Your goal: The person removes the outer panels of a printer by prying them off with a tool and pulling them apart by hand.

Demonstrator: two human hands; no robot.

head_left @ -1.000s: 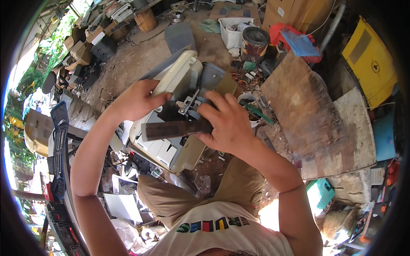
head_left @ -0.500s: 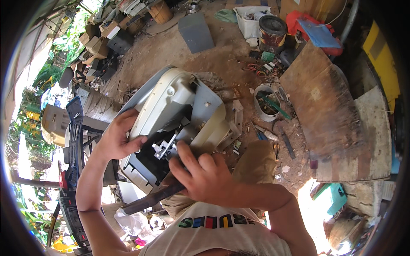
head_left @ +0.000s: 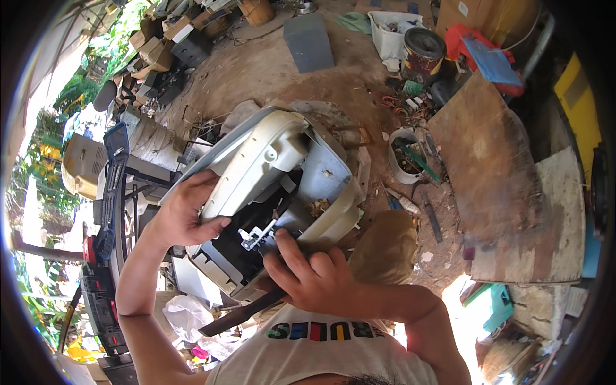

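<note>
A cream plastic appliance housing is tilted in front of me, its cover raised from a dark interior. My left hand is closed around the edge of the raised cover, thumb on the inner side. My right hand is curled over the near side of the opening, with a long dark flat bar in its grip, pointing down to the left. Its fingertips are beside a small white plastic mechanism inside the housing. The bar's other end is hidden under the hand.
To the right stand a small white tub with scraps and a large worn wooden board. A black pry-like tool lies on the dirt floor. Beyond are a grey box and a paint bucket. Boxes pile up at far left.
The housing has shifted slightly right and tilted, showing more of its inside. Both hands have moved a little right with it, keeping their holds. The whole view has also shifted.
</note>
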